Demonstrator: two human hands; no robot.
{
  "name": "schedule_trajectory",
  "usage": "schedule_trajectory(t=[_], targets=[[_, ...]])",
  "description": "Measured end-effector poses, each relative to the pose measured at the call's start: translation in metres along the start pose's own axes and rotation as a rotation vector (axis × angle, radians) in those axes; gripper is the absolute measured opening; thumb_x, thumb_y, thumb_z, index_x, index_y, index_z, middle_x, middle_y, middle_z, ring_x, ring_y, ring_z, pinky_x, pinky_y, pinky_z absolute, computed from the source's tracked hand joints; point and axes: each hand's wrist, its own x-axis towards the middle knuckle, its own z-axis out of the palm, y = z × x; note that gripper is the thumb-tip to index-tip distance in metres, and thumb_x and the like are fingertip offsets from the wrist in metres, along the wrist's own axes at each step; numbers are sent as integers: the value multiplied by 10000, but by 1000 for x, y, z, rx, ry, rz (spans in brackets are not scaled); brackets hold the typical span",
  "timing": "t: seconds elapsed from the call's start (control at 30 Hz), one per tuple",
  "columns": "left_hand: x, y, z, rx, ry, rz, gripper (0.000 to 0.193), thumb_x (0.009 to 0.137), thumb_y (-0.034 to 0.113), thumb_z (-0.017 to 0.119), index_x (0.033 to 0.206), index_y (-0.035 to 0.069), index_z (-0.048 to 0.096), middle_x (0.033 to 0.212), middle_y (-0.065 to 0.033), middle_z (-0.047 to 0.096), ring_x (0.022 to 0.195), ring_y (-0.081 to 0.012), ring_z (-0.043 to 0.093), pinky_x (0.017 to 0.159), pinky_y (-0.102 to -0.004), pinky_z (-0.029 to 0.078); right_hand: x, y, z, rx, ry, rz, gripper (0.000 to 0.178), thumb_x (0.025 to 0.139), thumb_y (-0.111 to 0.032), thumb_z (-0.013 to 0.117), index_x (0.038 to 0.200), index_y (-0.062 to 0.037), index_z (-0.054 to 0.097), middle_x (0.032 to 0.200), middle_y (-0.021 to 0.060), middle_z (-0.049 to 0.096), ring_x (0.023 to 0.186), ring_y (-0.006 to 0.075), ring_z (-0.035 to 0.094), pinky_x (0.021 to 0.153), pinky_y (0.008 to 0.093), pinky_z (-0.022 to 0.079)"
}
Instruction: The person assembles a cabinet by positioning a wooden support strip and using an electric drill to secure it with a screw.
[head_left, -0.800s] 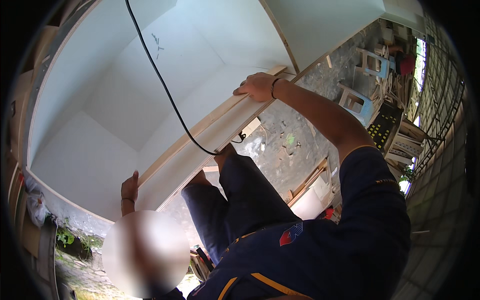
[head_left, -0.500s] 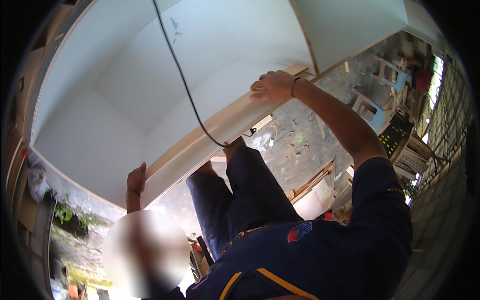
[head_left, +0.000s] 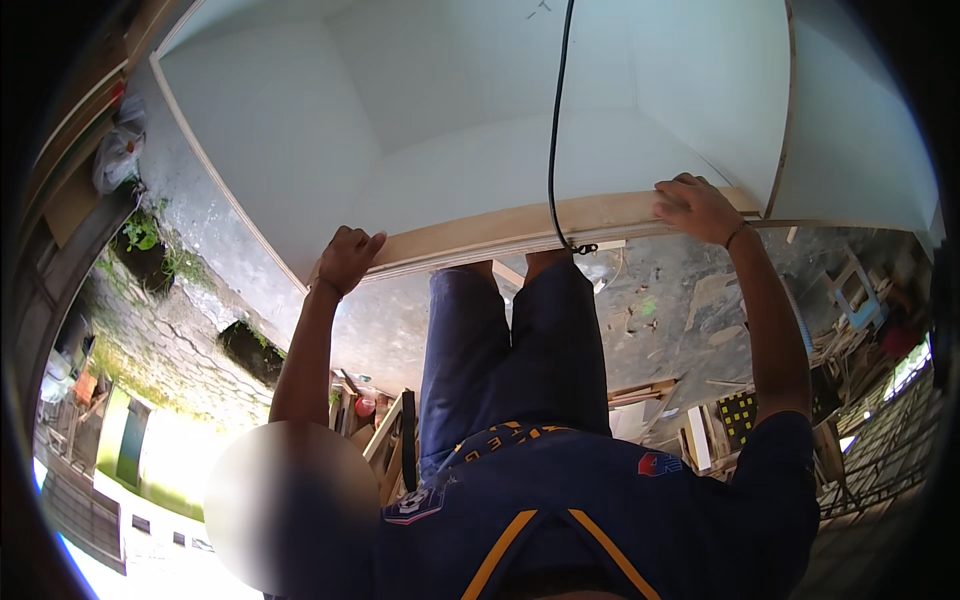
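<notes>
A long pale wooden board point(head_left: 490, 226) runs across the front edge of a large white-lined cabinet box point(head_left: 440, 90). My left hand point(head_left: 346, 261) grips the board's left end near the box's corner, its thumb pointing right along it. Toward the other end, my right hand point(head_left: 698, 208) has its fingers curled over the board's top, with the palm toward me. Part of the fingers of both hands is hidden behind the board or the knuckles. A black cable point(head_left: 556, 120) hangs down in front of the board, between my hands.
An upright divider point(head_left: 786, 110) separates the box from another white panel on the right. Below lies a stained concrete floor point(head_left: 640, 310). Wood offcuts point(head_left: 640, 393) and a blue stool point(head_left: 855, 295) stand at the right. A plastic bag point(head_left: 118, 155) lies far left.
My view has turned, so the board now runs nearly level instead of slanting. My left forearm shows more fully. Both hands remain on the board.
</notes>
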Motion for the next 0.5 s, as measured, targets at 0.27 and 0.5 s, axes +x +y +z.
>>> schedule_trajectory(t=[0.27, 0.5], targets=[[-10, 22, 17, 280, -52, -45, 497, 915, 523, 433, 969, 87, 667, 1027, -114, 621, 1035, -262, 574, 856, -440, 481, 1, 1, 6, -66, 147, -132, 443, 851, -415, 599, 1138, -79, 642, 1027, 126, 616, 992, 311, 571, 868, 417, 459], [-6, 78, 7, 164, -55, -142, 731, 786, 719, 479, 1018, 48, 650, 1071, -147, 569, 1068, -302, 552, 933, -440, 416, -7, -17, 8, -96, 203, -51, 386, 850, -385, 609, 1076, -79, 675, 1016, 113, 619, 960, 300, 580, 848, 411, 468]])
